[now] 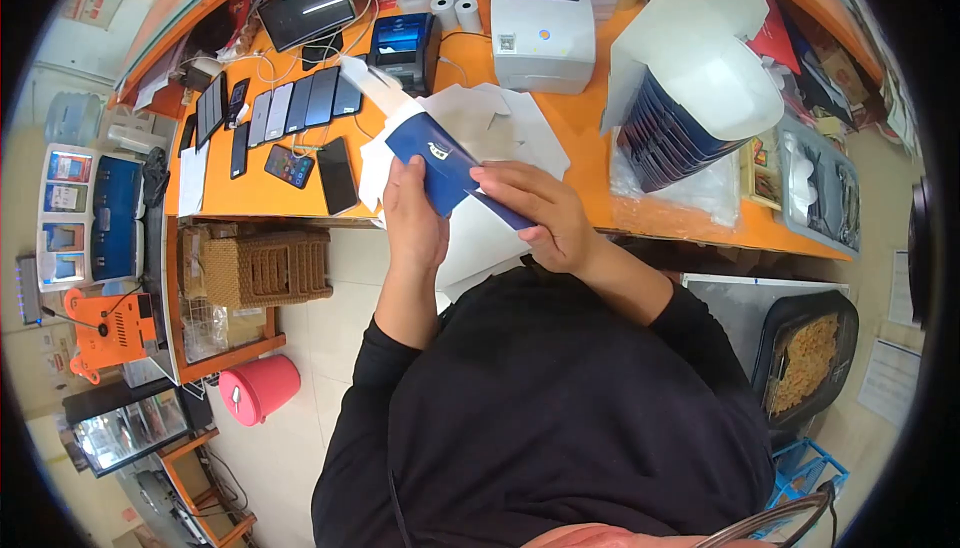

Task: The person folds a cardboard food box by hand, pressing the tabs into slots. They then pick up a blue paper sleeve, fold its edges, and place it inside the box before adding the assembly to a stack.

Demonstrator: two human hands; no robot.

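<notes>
Item: blue-and-white card sleeve [437, 160], centre of frame, held over the near edge of the orange surface [590, 138].
Handling, as judged: thin, light, flat-folded card that creases easily and is slightly slick; best held by its edges.
Left hand [413, 220]: closed round the lower edge.
Right hand [540, 216]: pinches the right end, fingers laid flat.
Beneath: white sheets [500, 118].

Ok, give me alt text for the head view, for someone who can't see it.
A flat blue-and-white carton is held above an orange counter: the left hand clasps its lower edge and the right hand pinches its right side. Behind it lie white papers, a row of phones and a white label printer.
</notes>
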